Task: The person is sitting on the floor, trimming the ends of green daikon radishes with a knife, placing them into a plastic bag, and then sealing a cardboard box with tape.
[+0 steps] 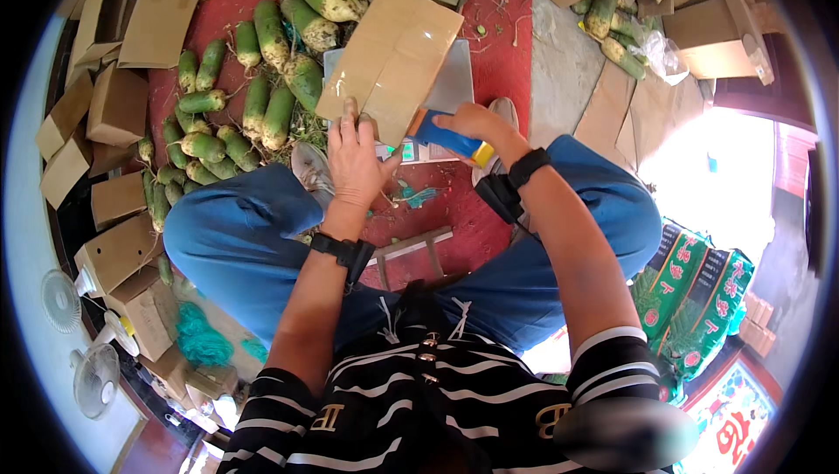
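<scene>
A closed cardboard box (393,55) rests tilted across a silver metal platform (455,81), with a shiny strip of tape on its top. My left hand (354,155) lies against the box's near edge, fingers stretched out over the cardboard. In my right hand (485,127) is a blue tape dispenser (446,135) with a yellow end, its front at the box's near right corner. The fingers of that hand are wrapped round it. Partly hidden below the dispenser is a pale panel (424,152) with a green-lit display.
Many large green radishes (280,116) lie on the red floor at left. More radishes (603,15) sit at far right beside clear plastic. Open cardboard boxes (157,28) line the left side. Green printed sacks (690,290) stand at right. A small frame (409,247) lies between my legs.
</scene>
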Motion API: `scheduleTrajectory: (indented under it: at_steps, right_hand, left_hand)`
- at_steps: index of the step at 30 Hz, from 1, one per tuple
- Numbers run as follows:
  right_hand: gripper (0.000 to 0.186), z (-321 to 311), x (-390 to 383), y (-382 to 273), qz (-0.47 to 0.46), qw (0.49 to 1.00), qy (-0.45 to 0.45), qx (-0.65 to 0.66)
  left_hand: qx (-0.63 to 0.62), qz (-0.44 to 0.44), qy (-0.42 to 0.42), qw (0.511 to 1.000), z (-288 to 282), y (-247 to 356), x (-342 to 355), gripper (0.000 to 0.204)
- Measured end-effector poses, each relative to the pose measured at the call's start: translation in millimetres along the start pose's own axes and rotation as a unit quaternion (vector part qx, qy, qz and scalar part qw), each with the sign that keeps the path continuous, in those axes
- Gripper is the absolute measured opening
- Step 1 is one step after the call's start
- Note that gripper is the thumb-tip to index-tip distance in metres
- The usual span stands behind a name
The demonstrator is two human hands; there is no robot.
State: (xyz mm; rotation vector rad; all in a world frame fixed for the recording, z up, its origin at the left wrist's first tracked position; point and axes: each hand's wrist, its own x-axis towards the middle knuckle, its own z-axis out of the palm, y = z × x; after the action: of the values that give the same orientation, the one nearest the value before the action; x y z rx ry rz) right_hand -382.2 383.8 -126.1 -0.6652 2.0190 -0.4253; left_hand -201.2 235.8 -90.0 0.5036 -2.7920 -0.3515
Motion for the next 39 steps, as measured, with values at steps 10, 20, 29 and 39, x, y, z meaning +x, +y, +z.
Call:
scheduleTrajectory:
  at_steps: [10, 20, 29, 39]
  right_hand:
    - [0.054, 23, -5, -1, 0.106, 0.966, 0.227, 0.065]
    - [0.032, 82, 69, -60, 0.098, 0.646, 0.669, 0.355]
    - [0.026, 84, 88, -22, 0.071, 0.715, 0.639, 0.273]
    - [0.025, 2, 142, 8, 0.072, 0.743, 0.623, 0.235]
  left_hand:
    - [0.054, 0.033, -0.028, 0.998, -5, 1, 10, 0.067]
    - [0.024, 0.068, -0.01, 0.997, 0, -6, 16, 0.069]
    - [0.021, 0.054, -0.015, 0.998, -1, -14, 20, 0.066]
    - [0.014, 0.052, -0.004, 0.999, 6, -11, 20, 0.068]
